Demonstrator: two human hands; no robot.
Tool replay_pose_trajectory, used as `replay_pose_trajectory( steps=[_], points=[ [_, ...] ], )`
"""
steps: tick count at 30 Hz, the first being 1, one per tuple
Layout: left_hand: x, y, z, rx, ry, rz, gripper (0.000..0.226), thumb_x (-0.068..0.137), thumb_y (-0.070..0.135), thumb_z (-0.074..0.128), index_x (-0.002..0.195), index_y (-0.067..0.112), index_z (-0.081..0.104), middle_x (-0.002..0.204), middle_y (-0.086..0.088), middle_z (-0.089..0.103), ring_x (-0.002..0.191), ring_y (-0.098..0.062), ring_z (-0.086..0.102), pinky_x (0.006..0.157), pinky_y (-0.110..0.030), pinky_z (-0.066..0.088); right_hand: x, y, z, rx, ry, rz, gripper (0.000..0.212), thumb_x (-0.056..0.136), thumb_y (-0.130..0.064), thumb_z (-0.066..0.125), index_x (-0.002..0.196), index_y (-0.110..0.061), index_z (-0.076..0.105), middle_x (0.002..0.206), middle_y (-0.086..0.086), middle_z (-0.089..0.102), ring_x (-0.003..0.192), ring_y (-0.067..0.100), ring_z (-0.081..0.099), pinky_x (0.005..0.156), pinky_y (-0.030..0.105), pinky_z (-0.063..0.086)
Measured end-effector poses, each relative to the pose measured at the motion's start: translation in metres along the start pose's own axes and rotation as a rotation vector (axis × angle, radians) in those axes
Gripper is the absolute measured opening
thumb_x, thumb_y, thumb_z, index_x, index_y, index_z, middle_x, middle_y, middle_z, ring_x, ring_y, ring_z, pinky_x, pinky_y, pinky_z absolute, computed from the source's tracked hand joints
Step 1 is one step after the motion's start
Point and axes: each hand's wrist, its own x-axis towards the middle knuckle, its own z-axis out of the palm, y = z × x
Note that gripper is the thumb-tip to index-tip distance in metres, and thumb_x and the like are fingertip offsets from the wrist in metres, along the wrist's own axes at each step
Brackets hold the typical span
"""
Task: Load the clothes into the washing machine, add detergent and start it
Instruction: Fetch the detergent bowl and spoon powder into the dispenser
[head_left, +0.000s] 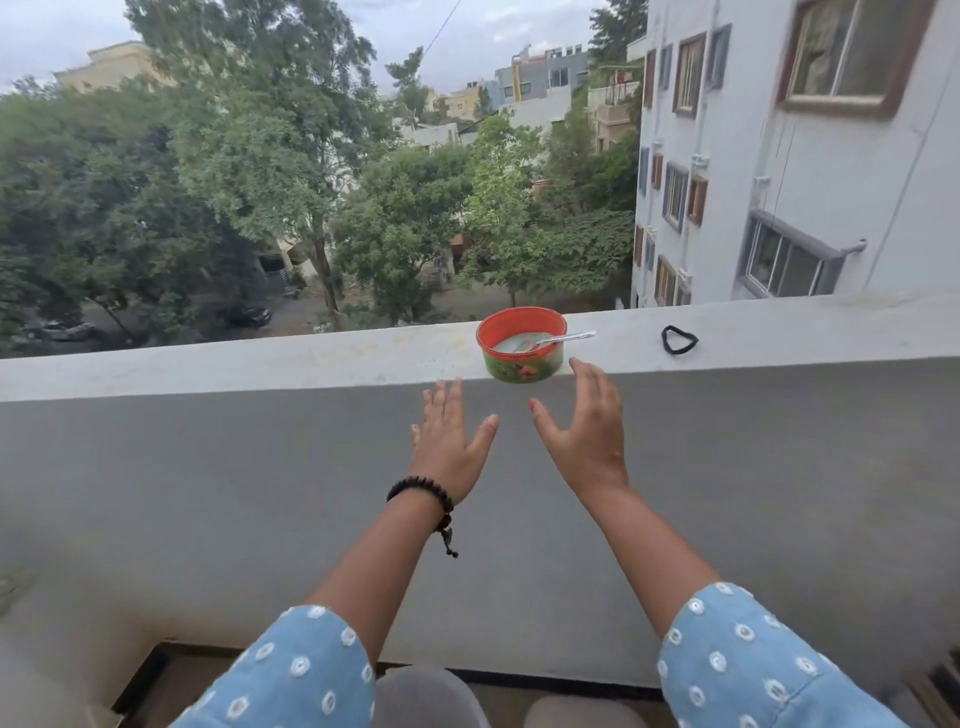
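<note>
- Detergent tub (522, 345): small round container, orange rim, green printed wall, open top. Sits on the flat top of the parapet ledge (260, 364), at its near edge. No washing machine or clothes in view.
- Contents: pale powder, presumably the detergent, filling only the bottom. Metal spoon (563, 340) lies in it, handle sticking out over the right rim.
- Handling estimate: light, thin plastic wall, fairly stiff but could flex if squeezed. No lid, so tilting would spill powder. Loose spoon may slide or tip out.
- Best hold, judged: both palms on opposite sides of the wall, below the rim, kept level; or one hand around the wall with a thumb steadying the spoon.
- Risk: a drop to the street lies behind the ledge; draw the tub toward the body, do not push.
- Left hand (452, 436): released, fingers straight, below the ledge, holding nothing.
- Right hand (587, 426): spread, empty, fingertips just below the tub, not touching.
- Black hair tie (679, 340) lies further right on the ledge.
</note>
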Motion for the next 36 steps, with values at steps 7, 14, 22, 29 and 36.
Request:
replay_pose_trajectory(
  steps=[7,14,22,29,36],
  points=[
    [0.038,0.027,0.005,-0.157,0.024,0.077,0.071,0.102,0.044,0.039,0.156,0.019,0.001,0.165,0.001,-0.003,0.151,-0.014,-0.010,0.123,-0.047,0.000,0.037,0.009,-0.002,0.048,0.003,-0.012,0.087,0.073,-0.040,0.083,0.136,0.005,0.045,0.133,0.019,0.052,0.128,0.032,0.045,0.109,0.038,0.035],
    [0.059,0.029,0.008,-0.346,0.074,0.131,0.072,0.097,0.049,0.042,0.156,0.020,0.012,0.161,0.000,0.023,0.151,-0.020,0.013,0.121,-0.047,0.019,0.057,0.002,-0.004,0.179,-0.213,0.053,0.121,0.066,-0.047,0.086,0.154,-0.004,0.014,0.149,0.014,0.036,0.141,0.025,0.031,0.113,0.030,0.027],
    [0.063,0.030,0.012,-0.556,0.042,0.158,0.059,0.097,0.042,0.043,0.150,0.022,0.029,0.143,0.009,0.047,0.127,-0.001,0.044,0.102,-0.019,0.033,0.083,0.003,-0.004,0.263,-0.372,0.137,0.130,0.061,-0.045,0.090,0.155,-0.006,0.010,0.144,0.007,0.046,0.133,0.019,0.044,0.098,0.018,0.035],
    [0.050,0.034,0.012,-0.748,0.046,0.124,0.040,0.106,0.021,0.038,0.145,0.018,0.036,0.135,0.007,0.051,0.118,0.010,0.048,0.094,-0.006,0.039,0.079,-0.001,-0.003,0.337,-0.267,0.109,0.084,0.042,-0.063,0.082,0.110,-0.021,0.054,0.104,-0.004,0.065,0.097,0.015,0.062,0.075,0.023,0.049],
    [0.029,0.023,-0.004,-1.027,0.178,-0.221,0.040,0.102,0.042,0.044,0.137,0.025,0.040,0.130,0.005,0.055,0.117,-0.007,0.054,0.089,-0.039,0.048,0.058,-0.014,-0.003,0.537,-0.343,0.067,0.071,0.054,-0.029,0.092,0.116,-0.033,0.057,0.113,-0.006,0.066,0.108,0.011,0.063,0.091,0.040,0.055]
  ],
)
